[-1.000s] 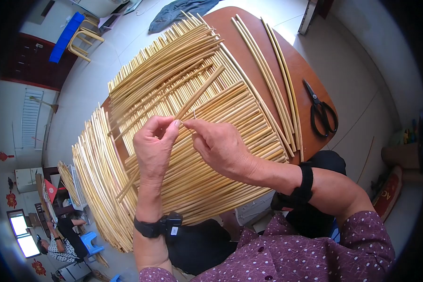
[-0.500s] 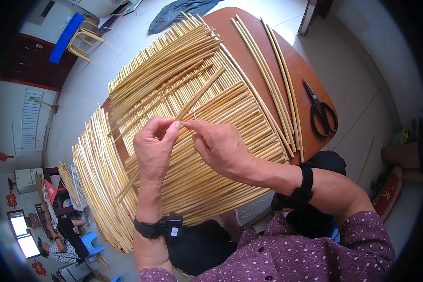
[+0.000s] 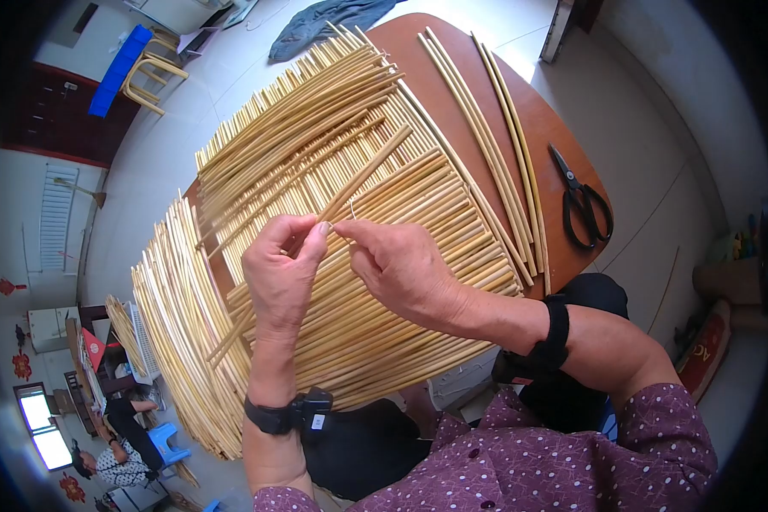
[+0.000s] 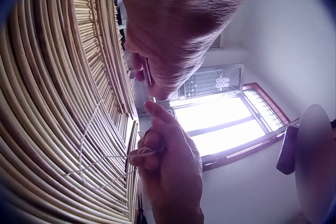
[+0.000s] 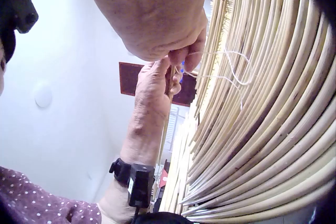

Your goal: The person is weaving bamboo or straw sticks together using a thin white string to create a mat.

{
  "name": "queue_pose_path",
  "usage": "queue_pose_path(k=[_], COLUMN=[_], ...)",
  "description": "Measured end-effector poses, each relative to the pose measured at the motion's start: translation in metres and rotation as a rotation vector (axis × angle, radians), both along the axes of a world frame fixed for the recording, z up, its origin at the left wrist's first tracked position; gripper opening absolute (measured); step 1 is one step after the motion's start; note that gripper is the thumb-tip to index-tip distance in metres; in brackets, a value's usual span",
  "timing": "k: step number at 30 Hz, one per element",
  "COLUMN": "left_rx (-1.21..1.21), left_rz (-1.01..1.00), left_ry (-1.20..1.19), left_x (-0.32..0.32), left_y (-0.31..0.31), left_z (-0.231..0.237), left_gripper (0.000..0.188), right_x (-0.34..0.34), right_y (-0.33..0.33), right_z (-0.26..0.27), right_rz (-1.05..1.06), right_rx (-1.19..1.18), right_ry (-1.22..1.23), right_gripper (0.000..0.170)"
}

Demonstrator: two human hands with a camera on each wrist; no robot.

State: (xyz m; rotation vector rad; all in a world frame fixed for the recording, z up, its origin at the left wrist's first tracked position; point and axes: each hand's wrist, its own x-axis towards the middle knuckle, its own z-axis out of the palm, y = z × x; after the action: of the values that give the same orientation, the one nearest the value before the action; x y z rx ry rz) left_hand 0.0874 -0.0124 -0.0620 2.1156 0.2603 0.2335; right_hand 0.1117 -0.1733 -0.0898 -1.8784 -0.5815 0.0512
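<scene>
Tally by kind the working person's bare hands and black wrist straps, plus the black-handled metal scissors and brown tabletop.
Bare hands: 2 (left hand, right hand)
Black wrist straps: 2
Black-handled scissors: 1
Brown tabletop: 1
Total: 6

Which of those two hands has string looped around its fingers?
The right hand: white string loops around its curled fingers and trails off in loose curves. The left hand instead grips slanting cane.

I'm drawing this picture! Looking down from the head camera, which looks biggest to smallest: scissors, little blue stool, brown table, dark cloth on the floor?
1. Brown table
2. Dark cloth
3. Scissors
4. Blue stool, which is far back, so it looks tiny
</scene>
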Motion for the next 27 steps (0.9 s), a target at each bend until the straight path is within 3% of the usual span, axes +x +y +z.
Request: queue_pose_path(k=[9, 11, 14, 15, 17, 21, 23, 27], left_rx=[0.043, 0.152, 0.132, 0.132, 0.109, 0.136, 0.156, 0.134], left_rz=[0.024, 0.008, -0.003, -0.004, 0.004, 0.014, 0.023, 0.028], left_ry=[0.003, -0.064, -0.045, -0.046, -0.049, -0.073, -0.099, -0.094], left_x=[-0.001, -0.002, -0.002, -0.002, -0.002, -0.003, -0.005, -0.005], left_y=[-0.007, -0.012, -0.01, -0.011, -0.011, -0.014, -0.015, -0.014], left_z=[0.003, 0.003, -0.002, -0.002, -0.001, 0.002, 0.0, 0.0], left_gripper=[0.011, 0.01, 0.01, 0.01, 0.01, 0.01, 0.01, 0.01], right_x=[0.001, 0.002, 0.004, 0.005, 0.005, 0.005, 0.005, 0.003], right_y=[-0.003, -0.004, -0.005, -0.005, -0.004, -0.006, -0.008, -0.007], right_z=[0.0, 0.003, 0.005, 0.002, -0.004, 0.001, 0.003, 0.0], right_rz=[0.013, 0.019, 0.036, 0.035, 0.006, 0.032, 0.079, 0.073], right_rx=[0.063, 0.045, 0.098, 0.098, 0.083, 0.088, 0.123, 0.164], right_ry=[0.072, 0.138, 0.281, 0.281, 0.047, 0.093, 0.272, 0.245], right_gripper=[0.03, 0.029, 0.029, 0.029, 0.028, 0.029, 0.029, 0.03])
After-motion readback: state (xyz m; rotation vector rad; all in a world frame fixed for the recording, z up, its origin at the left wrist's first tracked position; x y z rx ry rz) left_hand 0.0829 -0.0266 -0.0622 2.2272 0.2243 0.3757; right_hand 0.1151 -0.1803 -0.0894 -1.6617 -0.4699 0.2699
